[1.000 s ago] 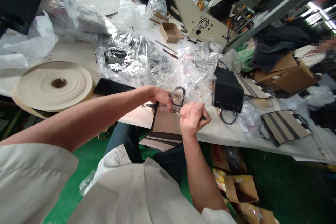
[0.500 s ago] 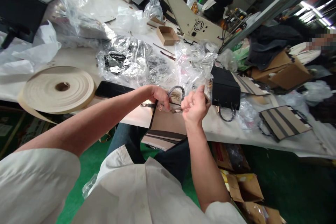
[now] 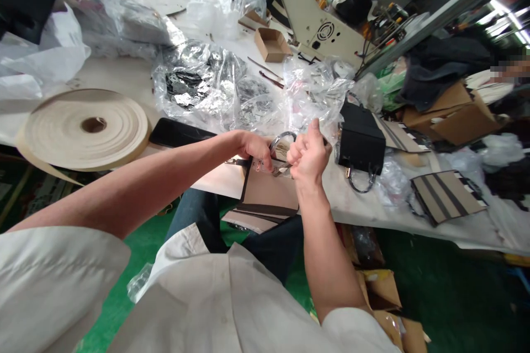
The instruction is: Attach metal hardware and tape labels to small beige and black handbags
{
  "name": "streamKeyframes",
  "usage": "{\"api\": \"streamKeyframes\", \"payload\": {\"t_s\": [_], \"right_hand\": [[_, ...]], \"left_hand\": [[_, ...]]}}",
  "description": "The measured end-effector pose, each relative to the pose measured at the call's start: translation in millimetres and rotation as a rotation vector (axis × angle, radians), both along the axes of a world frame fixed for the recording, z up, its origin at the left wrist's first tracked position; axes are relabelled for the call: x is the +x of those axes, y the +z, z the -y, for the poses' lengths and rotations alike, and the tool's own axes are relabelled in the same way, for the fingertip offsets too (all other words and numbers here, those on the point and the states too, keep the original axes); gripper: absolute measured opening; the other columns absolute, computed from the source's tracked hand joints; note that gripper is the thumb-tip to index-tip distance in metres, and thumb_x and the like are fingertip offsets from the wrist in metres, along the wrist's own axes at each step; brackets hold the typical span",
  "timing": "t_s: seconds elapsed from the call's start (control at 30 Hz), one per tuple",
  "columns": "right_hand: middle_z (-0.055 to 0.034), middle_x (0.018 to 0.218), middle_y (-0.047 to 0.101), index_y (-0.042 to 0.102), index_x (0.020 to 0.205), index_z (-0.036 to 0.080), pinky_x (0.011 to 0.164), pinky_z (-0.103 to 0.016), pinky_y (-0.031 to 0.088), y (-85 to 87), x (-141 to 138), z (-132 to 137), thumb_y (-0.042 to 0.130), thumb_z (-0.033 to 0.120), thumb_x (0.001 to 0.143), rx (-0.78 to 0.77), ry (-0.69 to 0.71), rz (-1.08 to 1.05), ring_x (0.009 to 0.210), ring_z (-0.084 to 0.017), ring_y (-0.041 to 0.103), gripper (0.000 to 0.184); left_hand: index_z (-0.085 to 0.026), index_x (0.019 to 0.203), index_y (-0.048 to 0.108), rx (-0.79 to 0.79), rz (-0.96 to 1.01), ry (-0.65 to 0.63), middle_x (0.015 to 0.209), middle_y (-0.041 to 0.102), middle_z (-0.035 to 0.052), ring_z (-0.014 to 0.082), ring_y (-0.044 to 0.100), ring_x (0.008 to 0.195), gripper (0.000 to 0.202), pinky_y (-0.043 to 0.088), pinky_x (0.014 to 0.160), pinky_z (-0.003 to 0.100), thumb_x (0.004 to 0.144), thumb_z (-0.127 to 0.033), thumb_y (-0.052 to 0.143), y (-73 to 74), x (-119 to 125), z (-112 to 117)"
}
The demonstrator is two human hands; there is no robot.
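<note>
A beige handbag with dark stripes [image 3: 269,193] leans against the table edge over my lap. Its wrapped, curved handle [image 3: 282,137] stands up between my hands. My left hand [image 3: 257,150] is closed on the bag's upper edge, beside a small metal fitting. In my right fist [image 3: 309,151], thumb up, is a metal-tipped hand tool [image 3: 282,169]; its tip points at the bag's top edge near my left fingers. The tool's grip is mostly hidden by my fingers, so its exact kind does not show. A dark strap with a buckle [image 3: 237,161] sticks out left of the bag.
A large roll of beige tape [image 3: 53,127] and a black phone [image 3: 178,133] lie at left. Crumpled clear plastic [image 3: 223,88] covers the table's middle. A black handbag [image 3: 362,138] stands at right, with a striped bag [image 3: 449,193] beyond it. A machine [image 3: 314,22] rises behind.
The view has shifted slightly. My right hand has turned a little, and the tool's metal tip shows more plainly at the bag's edge. My left hand keeps its hold.
</note>
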State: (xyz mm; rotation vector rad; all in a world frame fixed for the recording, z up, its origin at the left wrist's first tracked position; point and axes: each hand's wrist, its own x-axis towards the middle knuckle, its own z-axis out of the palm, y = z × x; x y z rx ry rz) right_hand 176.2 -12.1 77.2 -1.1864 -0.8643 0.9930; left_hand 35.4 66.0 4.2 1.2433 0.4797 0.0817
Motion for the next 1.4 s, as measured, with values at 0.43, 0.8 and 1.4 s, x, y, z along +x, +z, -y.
{"api": "streamKeyframes", "payload": {"t_s": [0.43,0.8,1.4], "right_hand": [[0.0138,0.051,0.021,0.023,0.067,0.026,0.032,-0.021,0.013,-0.3,18,-16,0.084,0.076,0.090,-0.118,0.103,-0.150,0.040,-0.005,0.012,0.082],[0.0090,0.051,0.023,0.031,0.059,0.023,0.040,-0.025,0.019,0.3,-16,52,0.073,0.052,0.108,0.426,-0.043,0.051,0.040,-0.007,0.021,0.071],[0.0106,0.051,0.020,0.027,0.060,0.027,0.035,-0.025,0.016,13.1,6,-14,0.077,0.075,0.096,0.002,0.032,0.014,0.037,-0.006,0.022,0.079]], "left_hand": [[-0.017,0.087,0.082,-0.070,-0.001,-0.093,0.090,0.085,0.0061,0.0219,0.077,0.080,0.041,0.066,0.076,0.033,0.049,-0.018,0.098,2.9,-5,-6],[-0.017,0.081,0.080,-0.067,-0.037,-0.100,0.077,0.081,0.0038,0.0207,0.075,0.070,0.038,0.065,0.069,0.031,0.047,-0.017,0.097,2.0,-4,-7],[-0.017,0.083,0.080,-0.015,-0.054,-0.067,0.082,0.081,0.0037,0.0208,0.074,0.076,0.033,0.062,0.072,0.031,0.052,-0.016,0.093,4.7,-2,-3]]}}
